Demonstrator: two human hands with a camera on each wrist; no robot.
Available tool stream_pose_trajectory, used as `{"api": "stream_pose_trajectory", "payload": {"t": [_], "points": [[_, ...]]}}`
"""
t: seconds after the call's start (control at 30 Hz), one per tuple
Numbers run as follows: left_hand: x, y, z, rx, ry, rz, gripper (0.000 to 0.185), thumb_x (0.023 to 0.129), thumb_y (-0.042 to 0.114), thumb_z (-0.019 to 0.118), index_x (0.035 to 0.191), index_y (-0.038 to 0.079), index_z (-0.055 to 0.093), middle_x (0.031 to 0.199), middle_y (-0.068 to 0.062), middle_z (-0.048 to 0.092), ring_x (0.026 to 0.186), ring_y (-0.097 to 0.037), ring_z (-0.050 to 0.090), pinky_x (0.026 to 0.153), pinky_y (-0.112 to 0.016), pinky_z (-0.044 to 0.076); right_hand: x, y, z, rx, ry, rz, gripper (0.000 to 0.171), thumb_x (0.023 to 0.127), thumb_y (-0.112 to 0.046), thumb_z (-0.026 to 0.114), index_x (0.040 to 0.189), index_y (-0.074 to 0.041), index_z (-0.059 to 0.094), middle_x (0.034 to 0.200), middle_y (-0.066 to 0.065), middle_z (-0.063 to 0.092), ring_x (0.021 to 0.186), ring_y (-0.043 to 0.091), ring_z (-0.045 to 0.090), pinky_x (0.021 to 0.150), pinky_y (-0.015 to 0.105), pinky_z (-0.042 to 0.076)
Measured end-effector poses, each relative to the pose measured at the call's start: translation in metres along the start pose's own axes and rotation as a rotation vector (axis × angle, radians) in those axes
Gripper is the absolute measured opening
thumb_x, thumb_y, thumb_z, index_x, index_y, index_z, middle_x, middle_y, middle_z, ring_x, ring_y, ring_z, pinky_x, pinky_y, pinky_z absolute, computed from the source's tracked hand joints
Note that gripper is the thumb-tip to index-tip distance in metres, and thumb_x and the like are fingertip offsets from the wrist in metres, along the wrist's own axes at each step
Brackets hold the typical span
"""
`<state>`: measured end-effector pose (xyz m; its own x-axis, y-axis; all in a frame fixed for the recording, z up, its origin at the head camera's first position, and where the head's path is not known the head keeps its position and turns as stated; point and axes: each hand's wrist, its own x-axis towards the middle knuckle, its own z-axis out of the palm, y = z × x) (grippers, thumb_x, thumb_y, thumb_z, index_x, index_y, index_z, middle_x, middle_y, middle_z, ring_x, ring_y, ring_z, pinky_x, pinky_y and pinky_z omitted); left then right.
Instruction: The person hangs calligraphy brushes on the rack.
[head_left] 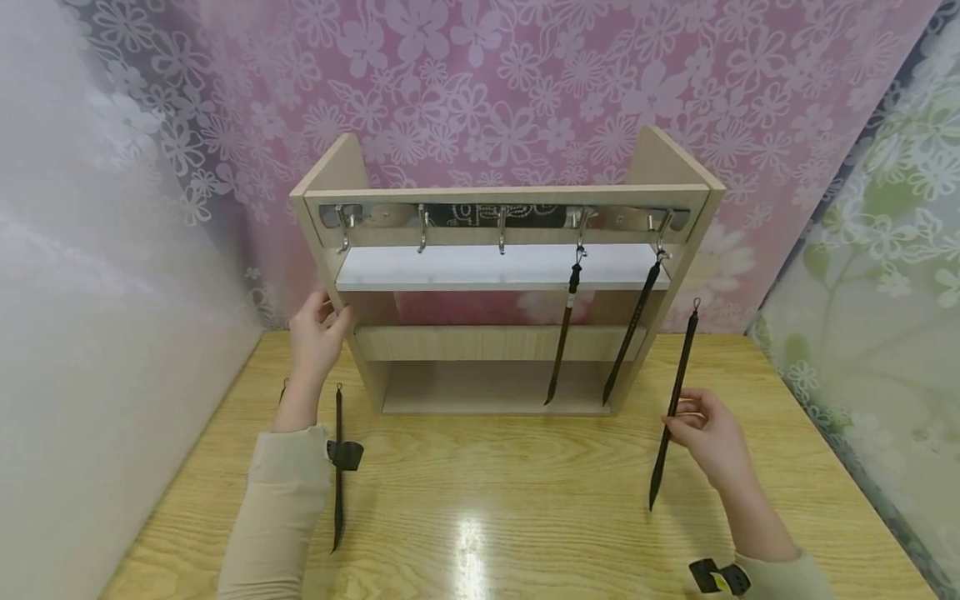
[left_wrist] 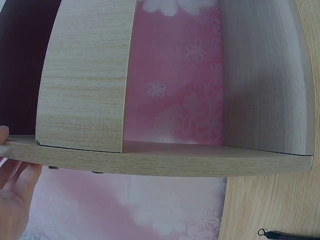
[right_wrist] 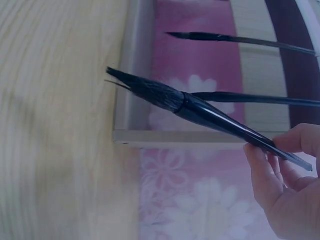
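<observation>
While my right hand [head_left: 708,437] pinches a dark calligraphy brush [head_left: 673,408] about midway along its shaft, the brush stands nearly upright, bristle tip down over the counter [head_left: 525,500] near its right edge, its hanging loop at the top. From the right wrist view I see the fingers [right_wrist: 260,175] curled round the handle and the black bristles [right_wrist: 150,90] pointing toward the foot of the wooden rack [head_left: 495,275]. My left hand [head_left: 315,333] lies against the rack's left side panel with fingers straight and relaxed, gripping nothing; the left wrist view shows the palm [left_wrist: 12,200] just beside the panel edge. The rack stands at the back of the counter, against a pink flowered backdrop [head_left: 487,83]. Under its top rail runs a row of metal hooks [head_left: 501,229]. Two brushes hang from the two rightmost hooks: one [head_left: 564,333] from the fourth hook, another [head_left: 630,333] from the fifth, both tips down near the rack's bottom board. A further brush [head_left: 338,467] lies flat on the counter near the left edge, just beside my left forearm.
</observation>
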<state>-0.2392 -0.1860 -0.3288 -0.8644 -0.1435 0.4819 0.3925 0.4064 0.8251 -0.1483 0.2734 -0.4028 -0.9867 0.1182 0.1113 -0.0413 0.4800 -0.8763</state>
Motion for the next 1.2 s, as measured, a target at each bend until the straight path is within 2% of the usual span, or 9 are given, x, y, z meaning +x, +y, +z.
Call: {"api": "stream_pose_trajectory", "payload": {"t": [0.13,0.23,0.33,0.57,0.83,0.9,1.07,1.13,1.2], "points": [[0.005,-0.012,0.001,0.005,0.012,0.002,0.03,0.086,0.001,0.054,0.115,-0.006,0.05,0.112,-0.026,0.052,0.108,-0.037,0.048,0.087,-0.043,0.045,-0.003,-0.008,0.0,0.029,0.008,-0.032,0.04,0.085,0.001,0.053,0.12,0.011,0.036,0.098,0.018,0.046,0.075,0.004,0.054,0.063,0.016,0.051],[0.009,-0.024,0.001,0.002,0.011,0.003,0.031,0.086,0.004,0.055,0.116,-0.003,0.051,0.113,-0.023,0.052,0.108,-0.034,0.049,0.087,-0.042,0.045,-0.005,-0.013,0.001,0.028,0.012,-0.041,0.039,0.084,0.0,0.055,0.118,0.011,0.038,0.097,0.016,0.048,0.075,0.0,0.053,0.062,0.016,0.051],[0.01,-0.029,0.0,0.005,0.007,0.001,0.032,0.086,0.007,0.056,0.116,0.0,0.051,0.114,-0.021,0.052,0.109,-0.033,0.049,0.087,-0.04,0.045,-0.007,-0.018,0.003,0.036,0.014,-0.051,0.038,0.084,-0.001,0.056,0.116,0.009,0.04,0.095,0.012,0.049,0.076,-0.003,0.052,0.063,0.016,0.051],[0.01,-0.029,0.0,0.03,0.01,-0.001,0.032,0.087,0.009,0.055,0.117,0.001,0.051,0.115,-0.02,0.053,0.109,-0.031,0.049,0.087,-0.038,0.046,-0.01,-0.031,0.014,0.108,-0.021,-0.149,0.032,0.081,0.005,0.058,0.109,0.009,0.045,0.093,0.01,0.049,0.079,0.0,0.054,0.062,0.017,0.051],[0.01,-0.028,0.0,0.019,0.005,0.0,0.031,0.087,0.009,0.055,0.116,0.0,0.051,0.114,-0.021,0.053,0.109,-0.029,0.049,0.086,-0.04,0.046,-0.013,-0.048,0.025,0.045,-0.037,-0.204,0.029,0.08,0.003,0.061,0.105,0.007,0.048,0.095,0.013,0.051,0.08,0.0,0.053,0.061,0.016,0.05],[0.008,-0.019,0.0,0.017,0.006,-0.001,0.03,0.087,0.006,0.054,0.115,-0.002,0.051,0.114,-0.023,0.052,0.109,-0.031,0.049,0.087,-0.04,0.045,-0.013,-0.052,0.028,0.045,-0.052,-0.211,0.028,0.08,0.003,0.061,0.105,0.008,0.048,0.095,0.014,0.051,0.08,0.0,0.053,0.061,0.016,0.05],[0.007,-0.021,0.001,0.025,0.009,0.001,0.031,0.086,0.006,0.054,0.116,-0.001,0.051,0.114,-0.022,0.052,0.109,-0.031,0.049,0.087,-0.039,0.045,-0.011,-0.061,0.036,0.049,-0.081,-0.216,0.028,0.079,0.003,0.062,0.103,0.008,0.048,0.093,0.014,0.052,0.079,0.002,0.053,0.06,0.018,0.05],[0.01,-0.031,0.001,0.028,0.008,0.006,0.031,0.086,0.009,0.055,0.116,0.001,0.052,0.114,-0.019,0.053,0.109,-0.029,0.05,0.086,-0.038,0.046,-0.01,-0.064,0.039,0.044,-0.081,-0.233,0.028,0.078,0.004,0.062,0.103,0.008,0.049,0.091,0.014,0.053,0.078,0.002,0.054,0.059,0.019,0.05],[0.009,-0.031,0.001,0.027,0.007,0.002,0.031,0.086,0.009,0.055,0.116,0.002,0.051,0.114,-0.019,0.053,0.109,-0.028,0.05,0.086,-0.037,0.046,-0.009,-0.067,0.042,0.055,-0.087,-0.261,0.027,0.078,0.005,0.062,0.102,0.008,0.05,0.089,0.014,0.054,0.077,0.004,0.055,0.059,0.019,0.051]]}}
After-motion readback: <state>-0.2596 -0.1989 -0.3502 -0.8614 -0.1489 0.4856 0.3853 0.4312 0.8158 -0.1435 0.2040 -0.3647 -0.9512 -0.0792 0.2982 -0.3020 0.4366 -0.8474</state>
